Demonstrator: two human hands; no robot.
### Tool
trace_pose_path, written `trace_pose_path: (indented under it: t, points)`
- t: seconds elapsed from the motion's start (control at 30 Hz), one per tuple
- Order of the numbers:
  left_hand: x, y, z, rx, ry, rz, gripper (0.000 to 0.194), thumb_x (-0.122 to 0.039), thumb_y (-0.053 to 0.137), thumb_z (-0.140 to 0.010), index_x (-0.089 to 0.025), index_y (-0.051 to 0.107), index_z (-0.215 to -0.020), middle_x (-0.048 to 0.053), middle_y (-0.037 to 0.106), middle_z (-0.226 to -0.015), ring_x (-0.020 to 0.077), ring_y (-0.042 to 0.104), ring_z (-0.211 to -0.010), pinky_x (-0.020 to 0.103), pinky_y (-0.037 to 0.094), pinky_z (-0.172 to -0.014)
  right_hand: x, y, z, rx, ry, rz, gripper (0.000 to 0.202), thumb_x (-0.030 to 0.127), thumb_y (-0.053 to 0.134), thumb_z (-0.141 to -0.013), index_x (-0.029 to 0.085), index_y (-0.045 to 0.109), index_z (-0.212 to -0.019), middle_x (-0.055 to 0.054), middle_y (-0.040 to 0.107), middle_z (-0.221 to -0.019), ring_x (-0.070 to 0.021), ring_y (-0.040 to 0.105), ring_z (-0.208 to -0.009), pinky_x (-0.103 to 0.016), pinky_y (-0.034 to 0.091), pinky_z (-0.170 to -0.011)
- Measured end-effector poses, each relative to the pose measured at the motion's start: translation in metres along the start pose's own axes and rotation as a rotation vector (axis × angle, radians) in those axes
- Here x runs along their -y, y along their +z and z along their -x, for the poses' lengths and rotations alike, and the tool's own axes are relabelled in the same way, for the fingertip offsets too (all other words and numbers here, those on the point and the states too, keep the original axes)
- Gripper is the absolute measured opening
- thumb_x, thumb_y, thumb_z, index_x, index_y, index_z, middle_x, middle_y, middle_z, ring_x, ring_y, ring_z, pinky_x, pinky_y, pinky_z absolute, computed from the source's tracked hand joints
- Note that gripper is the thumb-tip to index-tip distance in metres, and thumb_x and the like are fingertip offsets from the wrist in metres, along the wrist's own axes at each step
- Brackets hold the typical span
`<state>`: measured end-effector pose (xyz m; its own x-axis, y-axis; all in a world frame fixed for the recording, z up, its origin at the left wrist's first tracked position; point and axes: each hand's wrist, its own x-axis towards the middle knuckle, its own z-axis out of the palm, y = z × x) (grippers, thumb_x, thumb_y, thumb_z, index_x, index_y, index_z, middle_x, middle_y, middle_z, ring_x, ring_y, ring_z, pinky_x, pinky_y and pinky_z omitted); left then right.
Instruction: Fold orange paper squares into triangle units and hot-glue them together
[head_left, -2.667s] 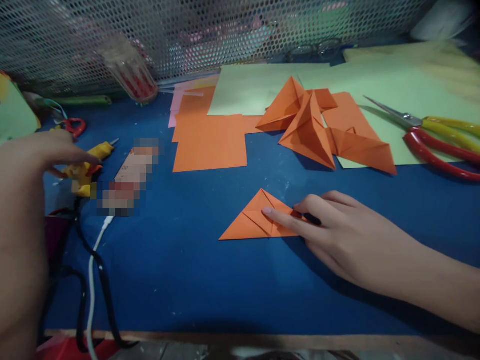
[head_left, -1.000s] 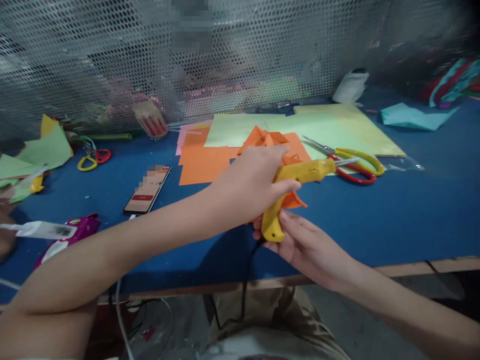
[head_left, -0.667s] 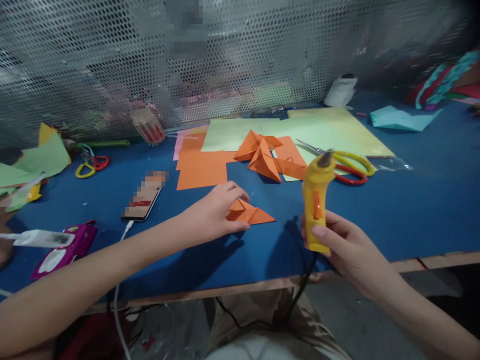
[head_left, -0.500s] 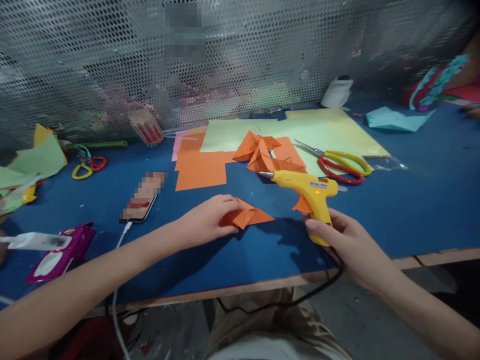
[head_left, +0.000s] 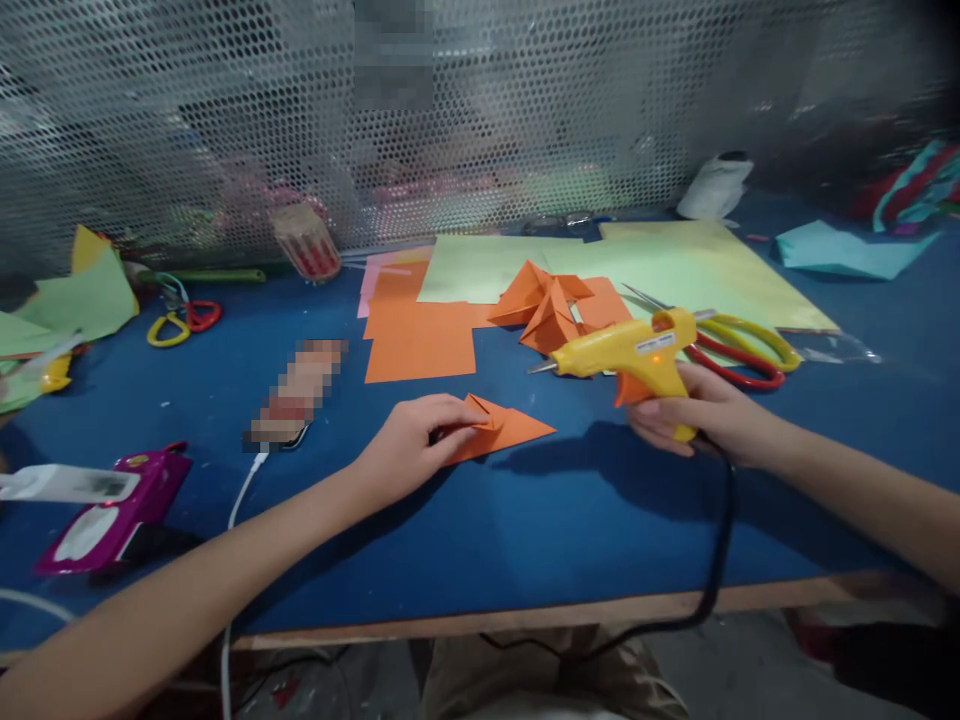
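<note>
My right hand point(head_left: 701, 412) grips the glue gun point(head_left: 611, 348) by its handle; my left hand point(head_left: 409, 440) pinches the folded orange paper point(head_left: 516, 430). Paper probably light, easily crushed; best held at its folded edge

No writing can be read; the small white label point(head_left: 655, 344) on the yellow plastic glue gun point(head_left: 604, 350) seems printed but blurred.
</note>
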<state>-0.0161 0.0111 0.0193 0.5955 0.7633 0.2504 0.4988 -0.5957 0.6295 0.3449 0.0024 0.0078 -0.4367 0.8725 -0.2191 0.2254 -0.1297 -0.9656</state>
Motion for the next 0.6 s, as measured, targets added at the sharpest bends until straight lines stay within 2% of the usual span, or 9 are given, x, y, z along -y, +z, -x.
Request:
trace_pose_path:
  t: [0.1, 0.2, 0.27, 0.33, 0.4, 0.5, 0.6]
  points:
    - [0.003, 0.003, 0.003, -0.032, 0.020, -0.002, 0.022, -0.018, 0.061, -0.104, -0.020, 0.082, -0.110, 0.009, 0.078, -0.114, 0.0202, 0.075, -0.098, 0.032, 0.063, -0.087, 0.004, -0.020, -0.009, 0.075, 0.015, 0.096, 0.040, 0.045, 0.067, -0.104, 0.018, 0.065, -0.133, -0.010, 0.068, -0.130, -0.0234, 0.069, -0.109, -0.045, 0.062, -0.092]
    - [0.007, 0.007, 0.001, -0.027, 0.040, -0.006, 0.019, -0.017, 0.065, -0.102, -0.020, 0.082, -0.111, 0.009, 0.077, -0.106, 0.0214, 0.071, -0.097, 0.034, 0.062, -0.085, 0.013, -0.027, -0.016, 0.154, 0.006, 0.214, 0.035, 0.045, 0.066, -0.105, 0.017, 0.067, -0.125, -0.008, 0.070, -0.119, -0.0192, 0.070, -0.097, -0.039, 0.063, -0.084]
    - [0.008, 0.010, -0.002, 0.001, 0.061, -0.003, 0.017, -0.014, 0.069, -0.100, -0.021, 0.083, -0.109, 0.008, 0.078, -0.102, 0.0222, 0.070, -0.100, 0.034, 0.061, -0.089, 0.020, -0.025, -0.022, 0.201, -0.011, 0.298, 0.032, 0.048, 0.066, -0.104, 0.016, 0.069, -0.109, -0.003, 0.071, -0.097, -0.0136, 0.067, -0.079, -0.031, 0.060, -0.072]
    - [0.007, 0.012, -0.005, 0.039, 0.081, 0.007, 0.018, -0.012, 0.071, -0.099, -0.021, 0.083, -0.108, 0.007, 0.078, -0.102, 0.0208, 0.070, -0.098, 0.032, 0.060, -0.089, 0.028, -0.021, -0.029, 0.238, -0.029, 0.377, 0.044, 0.058, 0.070, -0.099, 0.017, 0.067, -0.084, 0.002, 0.064, -0.071, -0.0102, 0.058, -0.059, -0.024, 0.050, -0.055]
    - [0.006, 0.015, -0.008, 0.064, 0.086, 0.011, 0.019, -0.010, 0.069, -0.100, -0.020, 0.082, -0.109, 0.007, 0.077, -0.103, 0.0197, 0.070, -0.096, 0.031, 0.060, -0.089, 0.035, -0.015, -0.036, 0.258, -0.044, 0.440, 0.059, 0.072, 0.074, -0.088, 0.019, 0.062, -0.065, 0.003, 0.057, -0.055, -0.0100, 0.051, -0.048, -0.024, 0.039, -0.043]
    - [0.005, 0.017, -0.012, 0.065, 0.061, 0.006, 0.020, -0.009, 0.065, -0.102, -0.018, 0.080, -0.111, 0.008, 0.077, -0.103, 0.0207, 0.069, -0.096, 0.033, 0.059, -0.088, 0.038, -0.007, -0.044, 0.225, -0.084, 0.497, 0.063, 0.083, 0.077, -0.074, 0.021, 0.066, -0.070, 0.001, 0.060, -0.057, -0.0140, 0.055, -0.049, -0.027, 0.042, -0.043]
    - [0.005, 0.015, -0.014, 0.069, 0.019, 0.019, 0.020, -0.009, 0.064, -0.101, -0.017, 0.079, -0.112, 0.008, 0.076, -0.106, 0.0208, 0.070, -0.099, 0.033, 0.058, -0.091, 0.032, -0.001, -0.046, 0.151, -0.129, 0.542, 0.065, 0.085, 0.078, -0.070, 0.022, 0.072, -0.085, -0.002, 0.068, -0.070, -0.0193, 0.063, -0.061, -0.032, 0.052, -0.052]
